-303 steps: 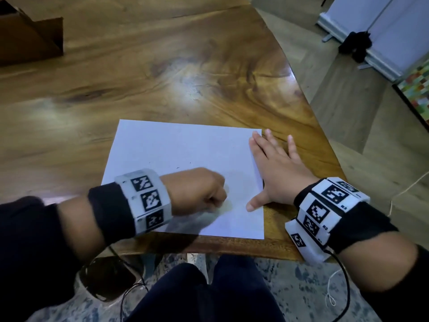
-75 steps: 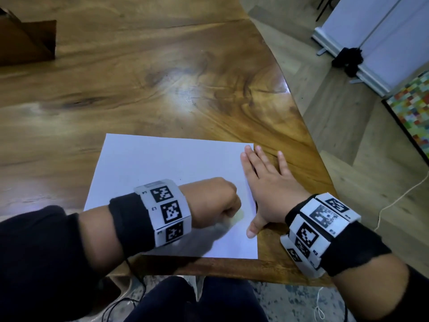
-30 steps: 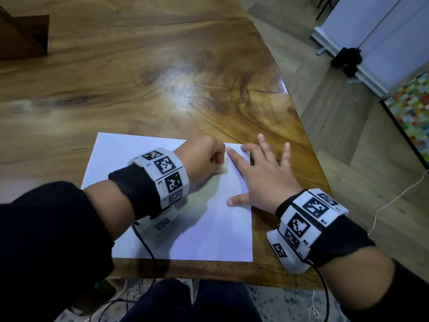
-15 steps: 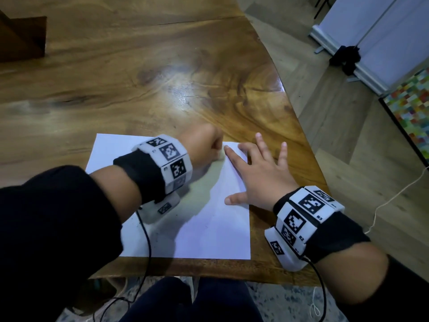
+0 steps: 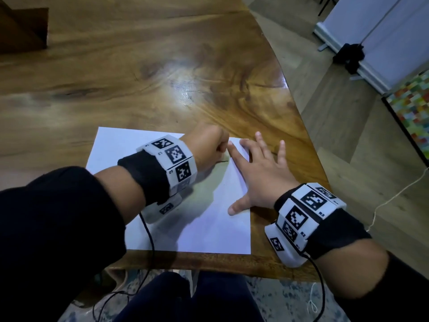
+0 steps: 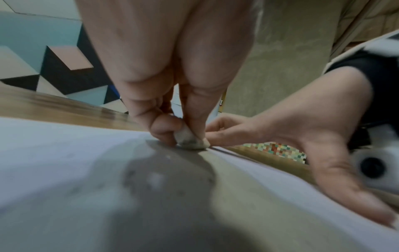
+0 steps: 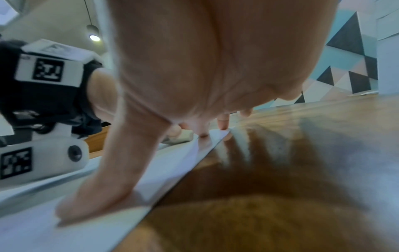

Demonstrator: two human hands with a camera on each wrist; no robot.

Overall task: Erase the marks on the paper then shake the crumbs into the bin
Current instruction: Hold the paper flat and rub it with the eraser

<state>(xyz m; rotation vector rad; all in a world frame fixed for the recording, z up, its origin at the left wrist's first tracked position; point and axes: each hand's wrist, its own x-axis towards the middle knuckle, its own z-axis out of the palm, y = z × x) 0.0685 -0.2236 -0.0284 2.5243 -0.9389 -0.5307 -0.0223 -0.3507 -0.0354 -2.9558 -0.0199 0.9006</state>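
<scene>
A white sheet of paper lies near the front edge of the wooden table. My left hand is curled at the paper's far right corner and pinches a small grey-white eraser whose dirty end presses on the sheet. A short dark pencil mark shows just beside that hand. My right hand lies flat with fingers spread on the paper's right edge, thumb on the sheet, outer fingers on the wood. The eraser shows faintly beyond the right palm.
A brown cardboard box stands at the table's far left corner. The table's right edge drops to a wood floor with a white panel stand and a colourful rug. Cables hang below the front edge by my knees.
Since 2.5 s ago my left hand has moved from the paper's near right part up to its far right corner. The right hand shifted forward along the edge and spread its fingers.
</scene>
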